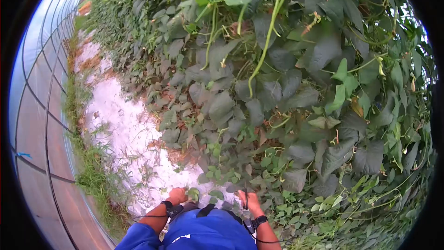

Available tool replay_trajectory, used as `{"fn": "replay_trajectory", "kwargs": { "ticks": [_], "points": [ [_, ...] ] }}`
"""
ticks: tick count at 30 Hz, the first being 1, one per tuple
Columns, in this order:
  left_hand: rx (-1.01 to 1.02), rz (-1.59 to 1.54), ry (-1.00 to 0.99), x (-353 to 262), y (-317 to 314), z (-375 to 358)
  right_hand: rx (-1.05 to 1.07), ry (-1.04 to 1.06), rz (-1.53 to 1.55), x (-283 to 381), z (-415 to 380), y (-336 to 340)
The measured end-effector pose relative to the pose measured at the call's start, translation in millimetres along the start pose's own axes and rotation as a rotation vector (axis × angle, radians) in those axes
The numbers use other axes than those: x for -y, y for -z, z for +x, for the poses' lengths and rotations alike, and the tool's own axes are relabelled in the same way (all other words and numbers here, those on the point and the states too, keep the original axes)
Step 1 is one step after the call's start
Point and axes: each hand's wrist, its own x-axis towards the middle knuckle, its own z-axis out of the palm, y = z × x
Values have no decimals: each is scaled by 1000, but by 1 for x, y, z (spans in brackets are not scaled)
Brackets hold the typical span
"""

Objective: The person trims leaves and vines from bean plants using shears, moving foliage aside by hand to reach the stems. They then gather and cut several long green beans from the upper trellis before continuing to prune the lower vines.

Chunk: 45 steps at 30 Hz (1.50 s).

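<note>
Low in the head view, my left hand (177, 196) is closed beside a small green leaf (193, 194); what its fingers hold, if anything, is hidden. My right hand (251, 202) is closed around a thin dark tool (246, 191) too small to identify, which points up among the leaves. Dense bean vines (222, 109) fill the view ahead and to the right. Long green bean pods (273, 21) hang from the upper part, well beyond both hands.
Pale ground sheeting (120, 115) strewn with dry debris runs along the left of the vines. Grass (99, 180) borders it. A greenhouse wall of film on curved dark ribs (46, 125) closes off the far left. Straps and cables hang at both wrists.
</note>
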Motion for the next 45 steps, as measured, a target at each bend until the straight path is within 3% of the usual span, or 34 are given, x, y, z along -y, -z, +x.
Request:
{"fn": "replay_trajectory", "kwargs": {
  "ticks": [8,10,13,17,19,23,27,40,45],
  "points": [
    [-42,-223,84,1,-51,-11,-271,81,109,-2,50,35],
    [60,-279,7,8,-74,-5,-305,78,187,11,56,49],
    [17,-423,10,12,-79,-10,-375,78,170,18,69,68],
    [-14,-500,88,19,-83,-14,-481,52,236,-16,129,99],
    [2,-468,97,22,-85,-14,-653,182,96,-39,171,110],
    [8,-492,86,32,-95,-12,-509,105,159,44,130,113],
    [-26,-537,65,39,-103,-15,-529,207,353,46,142,107],
    [-68,-598,83,33,-86,-20,-615,249,468,63,109,72],
    [-63,-630,88,32,-85,-19,-466,196,401,46,90,45]
  ]
}}
